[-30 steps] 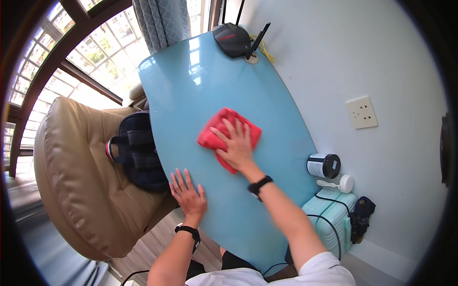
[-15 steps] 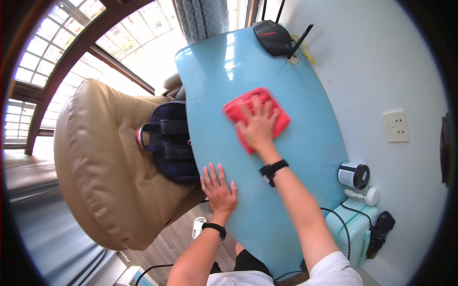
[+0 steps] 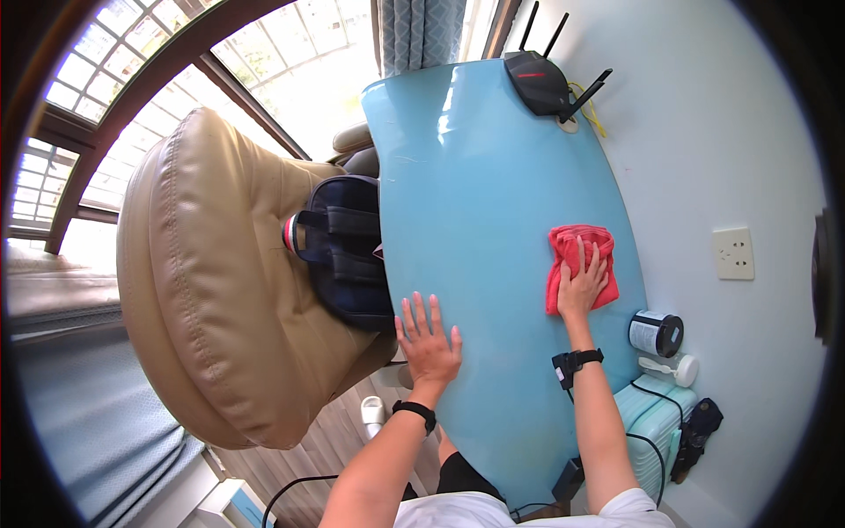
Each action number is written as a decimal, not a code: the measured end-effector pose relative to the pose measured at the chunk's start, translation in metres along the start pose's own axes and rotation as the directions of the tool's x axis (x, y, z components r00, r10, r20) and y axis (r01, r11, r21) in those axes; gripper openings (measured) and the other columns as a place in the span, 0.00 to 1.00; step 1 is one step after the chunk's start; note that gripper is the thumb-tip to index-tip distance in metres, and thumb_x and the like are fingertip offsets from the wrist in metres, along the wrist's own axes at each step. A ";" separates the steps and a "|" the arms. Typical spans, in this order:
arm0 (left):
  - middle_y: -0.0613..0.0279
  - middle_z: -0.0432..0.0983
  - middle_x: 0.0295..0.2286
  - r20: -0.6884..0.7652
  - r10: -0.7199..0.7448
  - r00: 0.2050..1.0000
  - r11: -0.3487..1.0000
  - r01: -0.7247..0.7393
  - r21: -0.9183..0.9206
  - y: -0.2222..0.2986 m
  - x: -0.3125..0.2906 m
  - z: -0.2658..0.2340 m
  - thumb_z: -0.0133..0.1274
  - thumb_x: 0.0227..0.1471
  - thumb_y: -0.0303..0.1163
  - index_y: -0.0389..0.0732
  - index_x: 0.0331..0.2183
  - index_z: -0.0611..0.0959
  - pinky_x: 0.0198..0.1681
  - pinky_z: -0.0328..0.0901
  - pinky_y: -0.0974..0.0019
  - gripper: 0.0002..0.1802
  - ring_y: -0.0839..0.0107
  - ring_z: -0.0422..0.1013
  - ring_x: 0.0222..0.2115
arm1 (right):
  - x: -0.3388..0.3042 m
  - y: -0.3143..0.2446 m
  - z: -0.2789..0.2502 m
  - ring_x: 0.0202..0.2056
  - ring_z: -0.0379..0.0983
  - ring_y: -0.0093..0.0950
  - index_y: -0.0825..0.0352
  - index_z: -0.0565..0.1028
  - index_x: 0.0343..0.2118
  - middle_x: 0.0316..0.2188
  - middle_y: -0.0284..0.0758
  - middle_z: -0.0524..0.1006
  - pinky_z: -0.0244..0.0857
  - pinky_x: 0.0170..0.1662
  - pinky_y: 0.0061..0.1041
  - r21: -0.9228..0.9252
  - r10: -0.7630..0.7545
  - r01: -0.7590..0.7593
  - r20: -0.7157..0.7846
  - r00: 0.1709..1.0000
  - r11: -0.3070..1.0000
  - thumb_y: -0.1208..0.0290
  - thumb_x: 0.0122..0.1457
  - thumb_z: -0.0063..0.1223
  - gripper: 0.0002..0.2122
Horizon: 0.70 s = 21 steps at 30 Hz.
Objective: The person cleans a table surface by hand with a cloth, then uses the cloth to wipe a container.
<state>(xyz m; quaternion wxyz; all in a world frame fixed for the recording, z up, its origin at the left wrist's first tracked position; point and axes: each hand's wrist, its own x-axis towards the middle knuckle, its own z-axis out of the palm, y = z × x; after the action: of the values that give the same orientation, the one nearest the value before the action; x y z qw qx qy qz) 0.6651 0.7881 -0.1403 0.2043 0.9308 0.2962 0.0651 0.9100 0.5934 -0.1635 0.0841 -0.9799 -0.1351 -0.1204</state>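
My right hand lies over a red cloth, fingers spread and pressing it onto the light blue tabletop near the right edge. The cloth is rumpled beneath the fingers; the part under the palm is hidden. At the table's left edge my left hand rests flat with its fingers apart, touching only the tabletop. Left of that hand, a dark blue backpack sits on a tan padded chair, against the table's side.
A black router with raised antennas stands at the far right corner. By the right edge are a dark, white-labelled jar, a clear white-lidded container, a mint suitcase and a folded dark umbrella. A wall socket is farther right.
My right hand and the red cloth have moved right and nearer to me, from mid-table to the right edge. The cloth looks more bunched. My left hand keeps its place on the table edge.
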 end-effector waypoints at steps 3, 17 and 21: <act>0.44 0.46 0.69 -0.010 0.015 1.000 1.000 -0.015 0.016 0.001 0.001 0.001 0.47 0.59 0.47 0.38 0.68 0.59 0.70 0.36 0.39 0.41 0.45 0.39 0.71 | -0.031 -0.018 -0.017 0.67 0.52 0.56 0.44 0.59 0.70 0.70 0.37 0.56 0.45 0.66 0.60 -0.025 -0.048 0.049 0.029 0.998 0.998 0.57 0.62 0.54 0.32; 0.39 0.49 0.68 -0.264 0.037 0.964 0.667 -0.221 -0.712 -0.026 -0.003 -0.028 0.46 0.62 0.35 0.30 0.68 0.56 0.71 0.41 0.47 0.39 0.43 0.46 0.69 | -0.246 -0.140 -0.068 0.68 0.46 0.62 0.41 0.60 0.69 0.71 0.41 0.51 0.38 0.65 0.69 -0.093 0.025 -0.010 0.165 0.986 0.996 0.43 0.55 0.59 0.38; 0.37 0.57 0.65 -0.153 0.013 0.988 0.675 -0.122 -0.728 -0.059 -0.043 -0.072 0.46 0.63 0.28 0.28 0.66 0.60 0.68 0.52 0.52 0.33 0.43 0.56 0.65 | -0.181 -0.196 -0.060 0.67 0.47 0.61 0.40 0.63 0.68 0.71 0.41 0.53 0.40 0.65 0.69 0.098 -0.138 0.123 0.166 0.976 0.988 0.44 0.55 0.59 0.36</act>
<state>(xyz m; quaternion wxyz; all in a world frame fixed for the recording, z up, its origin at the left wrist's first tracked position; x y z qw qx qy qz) 0.5813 0.8316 -0.1000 0.5377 0.7740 0.2235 0.2486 0.6723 0.7236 -0.1266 0.1069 -0.9710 -0.2111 -0.0344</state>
